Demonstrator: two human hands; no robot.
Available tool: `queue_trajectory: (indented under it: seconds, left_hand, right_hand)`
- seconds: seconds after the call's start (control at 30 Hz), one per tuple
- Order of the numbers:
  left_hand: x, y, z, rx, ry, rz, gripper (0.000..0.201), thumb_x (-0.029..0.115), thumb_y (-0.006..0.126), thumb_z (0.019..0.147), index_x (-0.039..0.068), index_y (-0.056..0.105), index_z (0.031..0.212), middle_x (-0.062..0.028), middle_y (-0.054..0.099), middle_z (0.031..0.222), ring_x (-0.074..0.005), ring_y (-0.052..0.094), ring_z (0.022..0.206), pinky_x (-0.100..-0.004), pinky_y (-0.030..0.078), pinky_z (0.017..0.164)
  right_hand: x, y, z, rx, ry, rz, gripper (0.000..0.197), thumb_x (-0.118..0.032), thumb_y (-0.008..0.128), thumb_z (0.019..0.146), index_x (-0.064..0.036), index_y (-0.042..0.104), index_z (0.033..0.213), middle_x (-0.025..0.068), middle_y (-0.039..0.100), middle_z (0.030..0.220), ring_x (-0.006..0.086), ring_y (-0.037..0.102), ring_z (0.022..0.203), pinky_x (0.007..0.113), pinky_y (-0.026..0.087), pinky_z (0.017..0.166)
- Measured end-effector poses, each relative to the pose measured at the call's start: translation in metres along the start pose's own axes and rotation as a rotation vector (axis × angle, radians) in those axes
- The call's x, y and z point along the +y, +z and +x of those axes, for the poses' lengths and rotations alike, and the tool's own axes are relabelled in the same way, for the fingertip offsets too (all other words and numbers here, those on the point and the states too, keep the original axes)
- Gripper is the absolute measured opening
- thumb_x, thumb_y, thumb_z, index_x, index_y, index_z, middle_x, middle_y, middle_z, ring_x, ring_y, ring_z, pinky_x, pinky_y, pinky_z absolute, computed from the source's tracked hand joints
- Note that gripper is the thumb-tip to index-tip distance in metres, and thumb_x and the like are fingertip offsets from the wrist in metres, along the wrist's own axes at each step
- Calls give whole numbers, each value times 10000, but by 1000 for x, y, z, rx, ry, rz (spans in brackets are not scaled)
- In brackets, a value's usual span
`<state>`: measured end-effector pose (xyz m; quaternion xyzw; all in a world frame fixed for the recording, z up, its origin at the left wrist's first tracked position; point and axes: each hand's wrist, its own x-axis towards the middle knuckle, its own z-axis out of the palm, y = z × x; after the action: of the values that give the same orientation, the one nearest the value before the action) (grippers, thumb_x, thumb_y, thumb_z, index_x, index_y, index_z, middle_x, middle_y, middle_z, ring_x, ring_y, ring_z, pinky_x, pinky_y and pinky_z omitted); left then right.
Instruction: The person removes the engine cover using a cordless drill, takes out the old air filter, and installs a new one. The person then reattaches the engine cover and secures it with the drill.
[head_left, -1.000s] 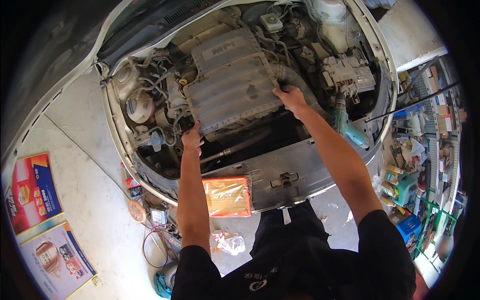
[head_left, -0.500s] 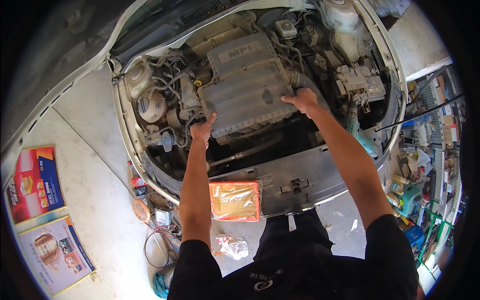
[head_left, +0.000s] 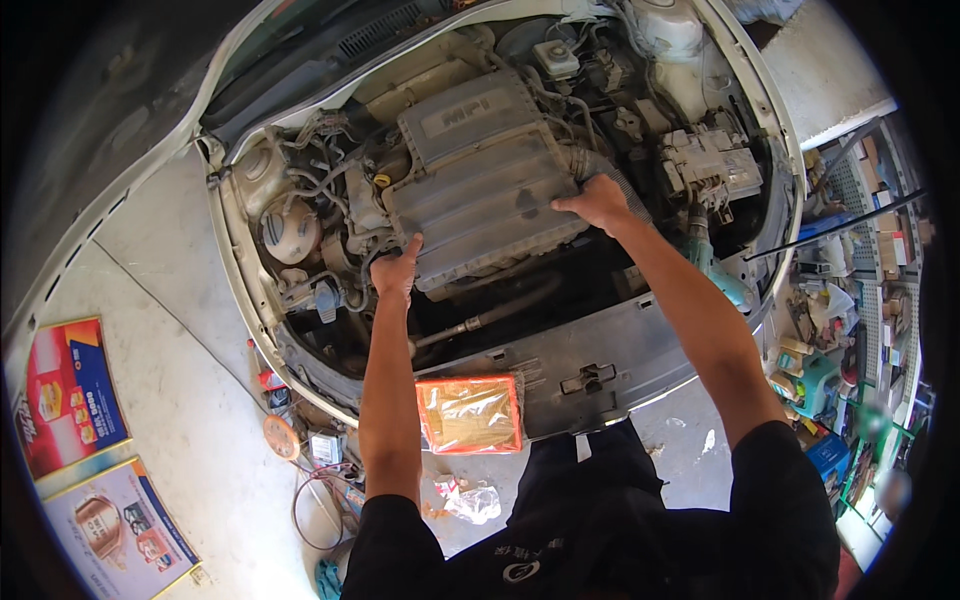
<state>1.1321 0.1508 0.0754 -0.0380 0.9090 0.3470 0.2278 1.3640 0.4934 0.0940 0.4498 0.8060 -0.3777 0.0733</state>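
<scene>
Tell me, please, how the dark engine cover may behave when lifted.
The engine cover is probably stiff, given its ribbed, moulded shape. Its dusty surface may feel slippery. Being broad, it could tilt if raised from one side.

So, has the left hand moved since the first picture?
Yes. The left hand has shifted away from the person's body, closer to the yellow cap.

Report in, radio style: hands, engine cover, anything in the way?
Left hand, right hand gripping engine cover at front corners, thumbs on top. Cover dusty; nothing seen blocking it. Wrapped orange-framed filter at front panel, beside left forearm.
</scene>
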Motion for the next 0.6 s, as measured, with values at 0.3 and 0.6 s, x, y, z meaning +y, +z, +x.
queue_trajectory:
  seconds: [0.3,0.6]
  left_hand:
    - [32,-8,-2,-48,-87,-110,783,501,999,693,-145,727,1043,-161,751,995,-247,690,755,-438,556,584]
    - [36,-2,-4,62,-23,72,719,521,978,723,-103,748,995,-139,739,944,-257,649,728,-459,531,607]
  right_hand:
    - [-8,-13,7,-115,34,-83,941,-624,947,687,101,624,1192,248,709,1167,336,720,1038,462,605,853]
    - [-12,-37,6,-92,-6,-13,771,-648,951,669,64,698,822,168,733,835,282,750,762,420,629,688]
